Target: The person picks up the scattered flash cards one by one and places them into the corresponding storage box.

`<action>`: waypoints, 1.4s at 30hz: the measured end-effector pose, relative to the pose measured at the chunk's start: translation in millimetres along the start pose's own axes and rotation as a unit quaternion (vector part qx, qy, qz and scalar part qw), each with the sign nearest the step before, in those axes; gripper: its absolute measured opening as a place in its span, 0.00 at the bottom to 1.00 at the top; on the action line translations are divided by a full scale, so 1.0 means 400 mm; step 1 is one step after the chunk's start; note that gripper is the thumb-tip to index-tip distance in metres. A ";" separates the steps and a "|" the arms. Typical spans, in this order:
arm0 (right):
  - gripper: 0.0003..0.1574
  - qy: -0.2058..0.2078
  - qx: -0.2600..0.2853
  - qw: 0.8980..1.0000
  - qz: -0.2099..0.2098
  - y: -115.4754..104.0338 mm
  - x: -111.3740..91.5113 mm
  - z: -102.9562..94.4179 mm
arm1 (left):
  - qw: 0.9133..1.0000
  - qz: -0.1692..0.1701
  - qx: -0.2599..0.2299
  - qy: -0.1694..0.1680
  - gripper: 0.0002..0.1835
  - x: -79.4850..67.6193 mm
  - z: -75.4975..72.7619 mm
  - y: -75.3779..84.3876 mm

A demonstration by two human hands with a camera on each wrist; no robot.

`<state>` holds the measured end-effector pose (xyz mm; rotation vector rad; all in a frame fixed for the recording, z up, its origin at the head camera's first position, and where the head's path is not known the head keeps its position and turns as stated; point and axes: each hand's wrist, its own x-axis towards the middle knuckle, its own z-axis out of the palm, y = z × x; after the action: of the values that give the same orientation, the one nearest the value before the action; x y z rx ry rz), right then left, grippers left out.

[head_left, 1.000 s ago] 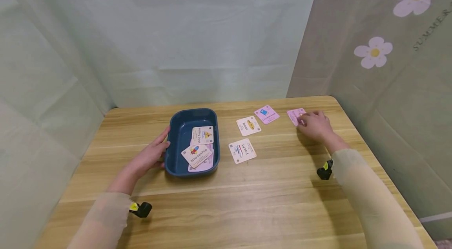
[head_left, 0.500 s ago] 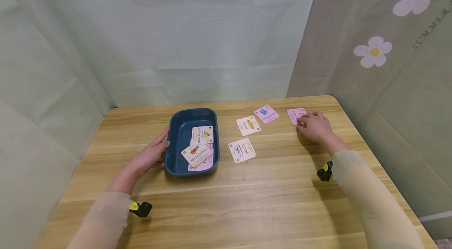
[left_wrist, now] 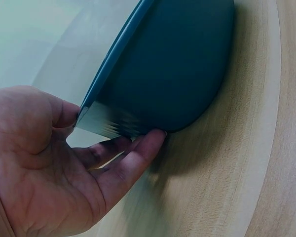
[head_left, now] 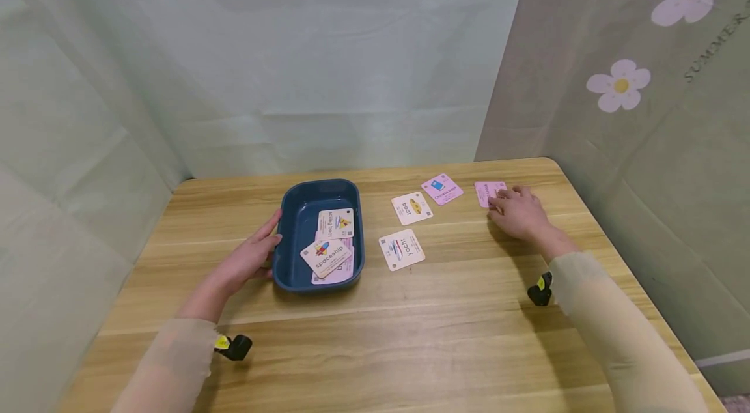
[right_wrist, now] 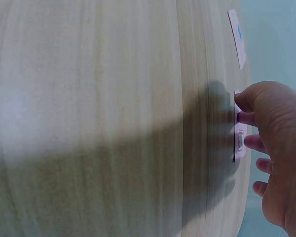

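A dark blue plastic tray stands at the left of the table. My left hand grips its left side, thumb at the rim and fingers under the outer wall, as the left wrist view shows of the tray. Inside lie a "sailing boat" card, a "spaceship" card and partly covered pink cards. At the back right my right hand touches a pink picture card, its word half hidden. In the right wrist view thumb and forefinger meet this card, which lies almost flat.
Between tray and right hand lie a "boat" card, a "yacht" card and a pink "Chinese book" card. The wooden table meets a pale cloth backdrop behind it.
My right hand has shifted slightly left and toward me, and the pink card under its fingers has turned a little. The left hand and tray have stayed put.
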<state>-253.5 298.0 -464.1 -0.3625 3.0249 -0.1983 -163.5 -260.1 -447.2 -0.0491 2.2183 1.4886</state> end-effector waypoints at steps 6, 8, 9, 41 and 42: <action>0.32 0.000 -0.009 1.000 -0.015 -0.010 -0.008 0.004 | 1.000 0.001 0.000 -0.002 0.34 -0.002 0.000 0.001; 0.31 0.005 -0.020 0.999 -0.025 -0.015 -0.013 0.005 | 1.000 0.001 0.000 -0.001 0.34 -0.001 0.000 0.001; 0.31 0.007 -0.027 0.999 -0.030 -0.018 -0.016 0.005 | 1.000 0.001 0.000 -0.001 0.34 -0.001 0.000 0.001; 0.38 -0.038 -0.018 0.995 -0.088 -0.105 -0.076 -0.041 | 1.000 -0.001 -0.005 -0.001 0.34 0.004 0.000 -0.004; 0.39 -0.033 -0.009 0.996 -0.086 -0.096 -0.070 -0.044 | 1.000 -0.001 -0.005 0.000 0.34 0.005 -0.001 -0.006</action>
<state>-219.4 269.9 -439.2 -0.6181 2.9319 -0.1681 -164.7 -260.7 -449.9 -0.0542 2.2091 1.4992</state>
